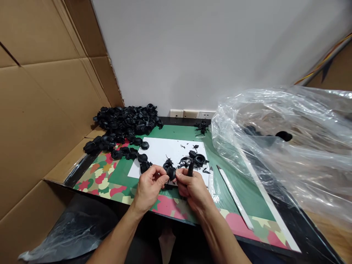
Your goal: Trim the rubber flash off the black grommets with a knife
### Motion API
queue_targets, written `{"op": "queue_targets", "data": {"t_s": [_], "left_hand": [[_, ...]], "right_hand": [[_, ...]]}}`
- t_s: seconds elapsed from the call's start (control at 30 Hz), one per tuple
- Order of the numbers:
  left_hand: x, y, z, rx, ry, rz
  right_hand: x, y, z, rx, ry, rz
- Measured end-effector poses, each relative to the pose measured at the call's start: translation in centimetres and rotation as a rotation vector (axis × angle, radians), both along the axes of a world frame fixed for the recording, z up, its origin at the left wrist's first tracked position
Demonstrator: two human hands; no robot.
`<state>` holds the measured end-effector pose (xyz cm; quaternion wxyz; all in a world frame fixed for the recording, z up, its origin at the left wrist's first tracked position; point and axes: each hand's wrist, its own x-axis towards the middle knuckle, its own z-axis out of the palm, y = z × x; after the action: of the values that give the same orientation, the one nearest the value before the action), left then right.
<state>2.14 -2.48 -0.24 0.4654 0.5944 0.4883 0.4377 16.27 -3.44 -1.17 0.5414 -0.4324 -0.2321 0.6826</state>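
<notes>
One ribbed rubber part (170,171) is pinched between left hand (148,187) and right hand (193,187), the latter also clasped on a black tool (190,169). Few scraps (183,160) are strewn on the white paper (162,148), and a large pile (123,123) seemingly remains.

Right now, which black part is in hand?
The ribbed one pinched between left hand and right hand; all others lie loose on the white sheet or in the pile.

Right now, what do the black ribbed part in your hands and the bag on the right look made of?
The black ribbed part, pinched between left hand and right hand: likely moulded rubber or soft plastic, matt, dull with no glints. The bag: thin clear plastic film, glossy, crinkled, see-through.
</notes>
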Motion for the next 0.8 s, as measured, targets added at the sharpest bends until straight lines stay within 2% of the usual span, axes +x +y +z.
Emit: {"op": "queue_targets", "data": {"t_s": [0.1,0.2,0.37,0.47,0.63,0.8], "left_hand": [[0.0,-0.1,0.0,0.006,0.06,0.025],[-0.1,0.1,0.4,-0.016,0.062,-0.002],[0.2,0.5,1.2,-0.179,-0.114,-0.043],[0.5,0.6,1.4,-0.258,-0.24,0.038],[0.8,0.5,1.5,-0.293,-0.299,0.09],[0.7,0.4,1.3,-0.297,-0.306,0.123]], "right_hand": [[0.1,0.1,0.0,-0.011,0.023,0.039],[0.2,0.2,-0.2,-0.017,0.042,0.077],[0.1,-0.1,-0.1,0.009,0.037,0.115],[-0.2,-0.7,0.3,0.098,-0.106,0.084],[-0.7,-0.9,0.2,0.169,-0.408,-0.088],[-0.7,-0.7,-0.1,0.071,-0.342,-0.079]]}}
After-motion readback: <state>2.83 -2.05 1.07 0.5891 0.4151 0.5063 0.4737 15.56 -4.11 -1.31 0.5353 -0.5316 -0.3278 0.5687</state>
